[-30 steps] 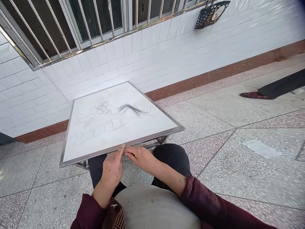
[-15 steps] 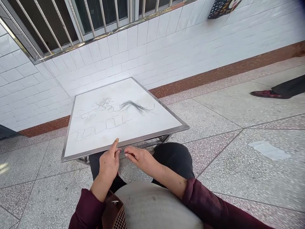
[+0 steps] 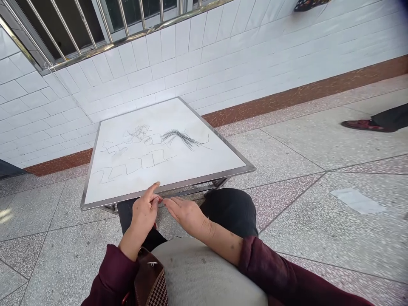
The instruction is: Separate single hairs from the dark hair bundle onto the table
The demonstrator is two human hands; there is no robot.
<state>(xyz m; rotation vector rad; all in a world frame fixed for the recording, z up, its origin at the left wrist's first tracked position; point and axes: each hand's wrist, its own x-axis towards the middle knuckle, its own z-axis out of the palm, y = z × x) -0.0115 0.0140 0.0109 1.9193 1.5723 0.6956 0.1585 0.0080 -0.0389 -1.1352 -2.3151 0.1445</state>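
My left hand point(image 3: 144, 212) is pinched at thumb and fingers, with its index finger stretched toward the table edge. Opposite it, my right hand point(image 3: 188, 214) has its fingers pressed together, the tips almost meeting the left ones. Between them is a thin wire, barely visible now because the fingers cover it. Both hands are above my lap, just off the near edge of a low white table point(image 3: 204, 163). On the tabletop lie a bundle of straight dark wires point(image 3: 182, 137), a loose tangle of bent wires point(image 3: 139, 133) and wires bent into step shapes point(image 3: 142, 163).
The table's metal frame point(image 3: 172, 188) faces my knees. Behind stands a white tiled wall point(image 3: 153, 68) with a barred window point(image 3: 95, 25). At the right are another person's shoe point(image 3: 363, 124) and a white sheet point(image 3: 358, 200) on the floor. A brown bag point(image 3: 146, 272) rests against me.
My right fingers have straightened and flattened from a curled pinch, and the right hand has shifted slightly left. The strand seen between the hands is now hidden. The view has tilted slightly.
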